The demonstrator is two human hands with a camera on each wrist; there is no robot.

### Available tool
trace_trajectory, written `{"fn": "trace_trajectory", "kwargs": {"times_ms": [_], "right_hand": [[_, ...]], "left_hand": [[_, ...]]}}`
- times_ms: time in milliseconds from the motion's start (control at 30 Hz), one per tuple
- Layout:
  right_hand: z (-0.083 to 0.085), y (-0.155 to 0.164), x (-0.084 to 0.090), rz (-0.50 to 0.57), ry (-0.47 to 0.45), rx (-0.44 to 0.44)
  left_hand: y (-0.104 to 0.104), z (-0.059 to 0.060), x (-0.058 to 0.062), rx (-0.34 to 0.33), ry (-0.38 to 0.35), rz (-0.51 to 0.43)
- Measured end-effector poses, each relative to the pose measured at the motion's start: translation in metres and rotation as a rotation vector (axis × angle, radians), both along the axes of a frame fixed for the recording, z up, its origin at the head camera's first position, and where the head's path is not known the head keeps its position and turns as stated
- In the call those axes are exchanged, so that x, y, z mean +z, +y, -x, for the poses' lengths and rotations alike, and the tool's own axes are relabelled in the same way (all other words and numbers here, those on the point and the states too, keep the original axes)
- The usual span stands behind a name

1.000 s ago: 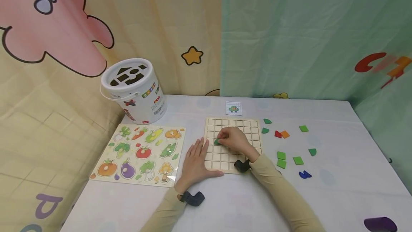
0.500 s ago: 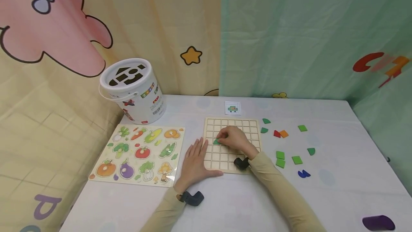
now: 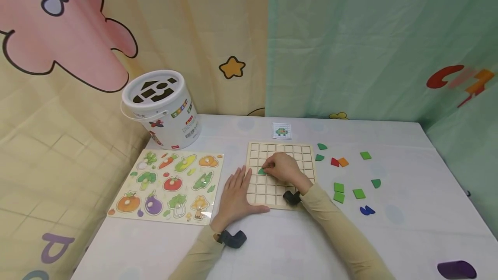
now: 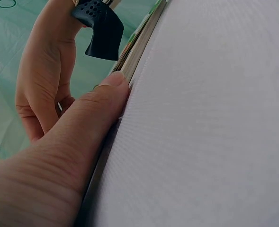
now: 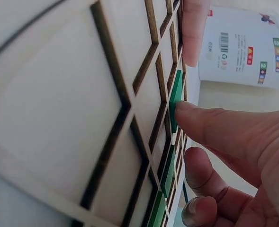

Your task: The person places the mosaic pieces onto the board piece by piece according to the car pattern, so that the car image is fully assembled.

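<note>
Nothing much has shifted: both hands stay on the wooden grid board (image 3: 281,175).

Right hand (image 3: 283,168) presses its curled fingertips on a green piece (image 3: 262,171) in a cell; left hand (image 3: 235,195) lies flat, fingers straight, steadying the board's near-left edge on the tabletop (image 3: 295,245).

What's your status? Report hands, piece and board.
Left hand flat, steadying the grid board. Right hand pressing a green piece into a cell. Nothing in the way.

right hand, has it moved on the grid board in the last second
No. The right hand sits over the same squares of the grid board, its fingers on the green piece, as a second ago.
</note>
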State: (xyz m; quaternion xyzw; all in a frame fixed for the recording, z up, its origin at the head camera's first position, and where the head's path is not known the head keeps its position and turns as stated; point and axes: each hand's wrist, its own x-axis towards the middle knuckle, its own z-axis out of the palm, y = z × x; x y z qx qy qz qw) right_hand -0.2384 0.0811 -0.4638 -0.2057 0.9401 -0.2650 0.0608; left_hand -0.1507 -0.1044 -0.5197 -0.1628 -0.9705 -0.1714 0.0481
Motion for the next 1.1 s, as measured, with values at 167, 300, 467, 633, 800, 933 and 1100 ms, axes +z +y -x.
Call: {"fn": "trace_trajectory", "kwargs": {"times_ms": [167, 300, 467, 633, 800, 933, 1100], "right_hand": [[-0.008, 0.006, -0.001, 0.006, 0.000, 0.019], [-0.016, 0.018, 0.000, 0.045, 0.025, 0.020], [-0.026, 0.046, 0.008, 0.092, 0.107, -0.028], [-0.035, 0.084, 0.013, 0.080, 0.186, -0.080], [-0.044, 0.123, 0.019, 0.033, 0.176, -0.145], [-0.049, 0.149, 0.022, -0.023, 0.090, -0.187], [-0.054, 0.170, 0.019, -0.057, -0.058, -0.219]], "left_hand": [[0.000, 0.000, 0.000, -0.003, 0.007, -0.012], [0.000, -0.001, 0.000, -0.006, 0.004, -0.014], [0.001, 0.000, -0.001, -0.002, 0.004, -0.013], [0.001, 0.000, 0.001, -0.005, -0.001, -0.024], [0.001, -0.001, 0.002, -0.010, 0.013, -0.035], [0.001, -0.001, 0.001, -0.011, 0.026, -0.030], [0.001, -0.001, 0.001, -0.013, 0.021, -0.028]]}}
